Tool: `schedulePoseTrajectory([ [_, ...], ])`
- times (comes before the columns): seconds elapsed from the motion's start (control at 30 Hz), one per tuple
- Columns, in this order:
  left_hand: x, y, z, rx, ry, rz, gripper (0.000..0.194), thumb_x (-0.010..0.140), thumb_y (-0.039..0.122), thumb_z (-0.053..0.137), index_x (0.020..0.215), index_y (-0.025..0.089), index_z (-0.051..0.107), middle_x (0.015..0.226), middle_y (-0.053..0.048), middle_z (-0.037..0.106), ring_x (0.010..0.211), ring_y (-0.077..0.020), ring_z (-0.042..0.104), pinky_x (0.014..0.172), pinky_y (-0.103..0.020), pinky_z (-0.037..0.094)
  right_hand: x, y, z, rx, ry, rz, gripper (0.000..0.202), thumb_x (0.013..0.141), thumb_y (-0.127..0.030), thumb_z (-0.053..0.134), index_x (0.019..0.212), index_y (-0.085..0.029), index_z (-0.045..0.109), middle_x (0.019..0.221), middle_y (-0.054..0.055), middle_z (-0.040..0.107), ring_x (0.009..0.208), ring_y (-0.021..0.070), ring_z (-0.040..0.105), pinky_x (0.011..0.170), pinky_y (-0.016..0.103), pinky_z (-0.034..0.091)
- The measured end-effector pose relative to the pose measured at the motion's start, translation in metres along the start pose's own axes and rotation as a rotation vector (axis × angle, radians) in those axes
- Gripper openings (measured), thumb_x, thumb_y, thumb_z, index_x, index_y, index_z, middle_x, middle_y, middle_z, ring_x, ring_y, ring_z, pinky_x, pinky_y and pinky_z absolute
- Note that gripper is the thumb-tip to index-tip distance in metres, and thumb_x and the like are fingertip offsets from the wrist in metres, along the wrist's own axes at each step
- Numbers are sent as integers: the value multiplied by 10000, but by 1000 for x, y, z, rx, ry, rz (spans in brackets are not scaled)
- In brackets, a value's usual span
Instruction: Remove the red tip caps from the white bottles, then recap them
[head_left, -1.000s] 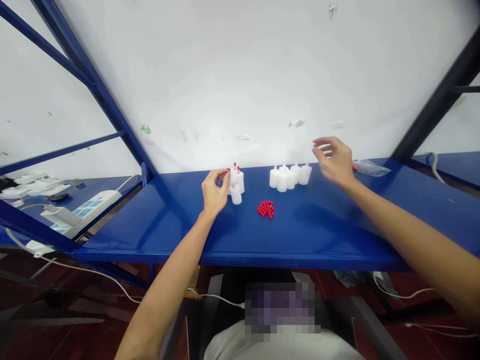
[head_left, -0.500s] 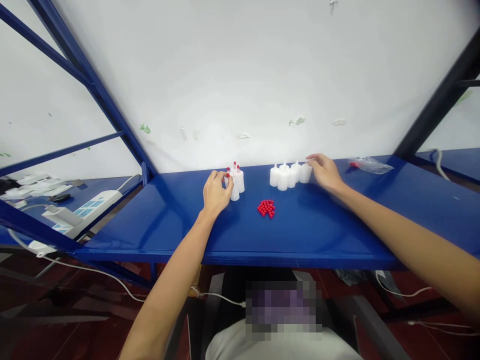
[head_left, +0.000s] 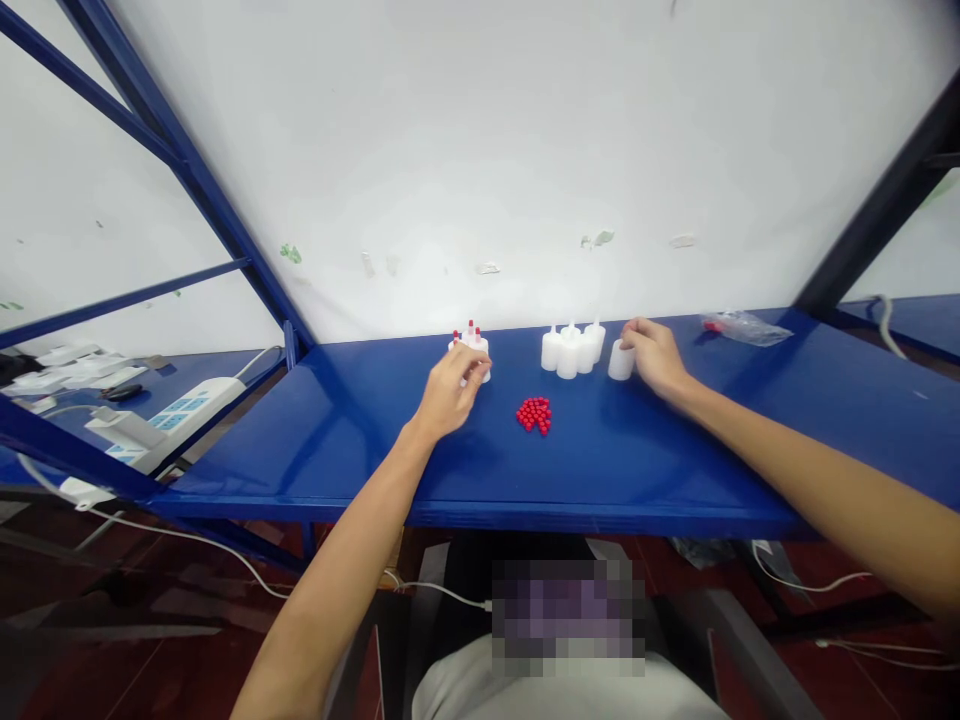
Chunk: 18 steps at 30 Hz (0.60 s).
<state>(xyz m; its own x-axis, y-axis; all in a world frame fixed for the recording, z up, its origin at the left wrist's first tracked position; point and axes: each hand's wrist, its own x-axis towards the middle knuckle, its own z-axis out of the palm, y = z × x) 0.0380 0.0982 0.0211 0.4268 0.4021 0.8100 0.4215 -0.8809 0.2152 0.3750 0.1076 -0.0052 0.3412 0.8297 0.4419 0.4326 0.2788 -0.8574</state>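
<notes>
On the right, my right hand (head_left: pixel 660 358) has its fingers closed round the top of a white squeeze bottle (head_left: pixel 621 362), whose nozzle they hide. The bottle stands apart from a cluster of white bottles without caps (head_left: pixel 568 358) to its left. My left hand (head_left: pixel 450 392) is loosely curled, thumb and fingers slightly apart, with nothing visible in it. It hovers in front of several white bottles with red caps (head_left: pixel 478 335) and partly covers them. Between the hands, nearer the front edge, lies a pile of small red caps (head_left: pixel 534 414).
The blue table (head_left: pixel 600 470) backs onto a white wall. A clear plastic bag (head_left: pixel 750 328) with something red inside lies at the back right. Blue frame posts (head_left: pixel 217 220) rise at the left, near a white power strip (head_left: pixel 187 415) with cables.
My right hand has drawn one bottle away from the uncapped cluster, rightward and towards me. My left hand has let go of a capped bottle and moved slightly right.
</notes>
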Motion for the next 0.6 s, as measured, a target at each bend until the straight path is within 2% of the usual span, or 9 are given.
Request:
schedulePoseTrajectory([
  [0.07, -1, 11, 3, -67, -151, 39, 186, 1008, 282, 429, 980, 194, 591, 888, -44, 640, 792, -149, 592, 748, -274, 470, -15, -14, 5, 40, -127, -55, 80, 658, -231, 540, 650, -219, 461, 598, -27, 454, 577, 147, 405, 535, 288, 301],
  [0.17, -3, 23, 8, -79, -359, 70, 177, 994, 273, 439, 1063, 194, 582, 945, -56, 655, 810, -163, 610, 767, -292, 491, -37, -34, 14, 96, -394, -174, 88, 672, -234, 546, 706, -212, 468, 647, -30, 474, 586, 137, 413, 551, 274, 313],
  [0.27, -5, 25, 13, -7, -487, 71, 208, 964, 212, 437, 1111, 202, 585, 1011, -65, 649, 846, -181, 618, 787, -316, 506, -47, -45, 19, 101, -565, -215, 73, 710, -222, 527, 779, -202, 536, 717, -11, 555, 617, 148, 485, 603, 285, 372],
  [0.37, -6, 23, 15, 28, -537, 31, 244, 910, 143, 453, 1092, 206, 603, 1059, -67, 636, 860, -184, 622, 788, -324, 517, -47, -45, 19, 189, -691, -133, 118, 748, -225, 497, 807, -193, 594, 711, 8, 605, 619, 169, 555, 633, 304, 420],
  [0.43, -7, 22, 15, 8, -550, 9, 245, 878, 127, 481, 1069, 203, 614, 1075, -67, 629, 851, -180, 625, 788, -324, 525, -45, -43, 18, 246, -738, -97, 112, 754, -242, 511, 766, -187, 608, 648, 9, 589, 588, 172, 551, 603, 302, 415],
  [0.6, -7, 24, 16, -65, -561, 28, 241, 825, 138, 564, 1039, 200, 655, 1071, -71, 630, 912, -192, 636, 849, -341, 539, -46, -34, 15, 282, -711, -116, 200, 776, -358, 534, 689, -188, 593, 591, 12, 545, 532, 166, 503, 535, 298, 370],
])
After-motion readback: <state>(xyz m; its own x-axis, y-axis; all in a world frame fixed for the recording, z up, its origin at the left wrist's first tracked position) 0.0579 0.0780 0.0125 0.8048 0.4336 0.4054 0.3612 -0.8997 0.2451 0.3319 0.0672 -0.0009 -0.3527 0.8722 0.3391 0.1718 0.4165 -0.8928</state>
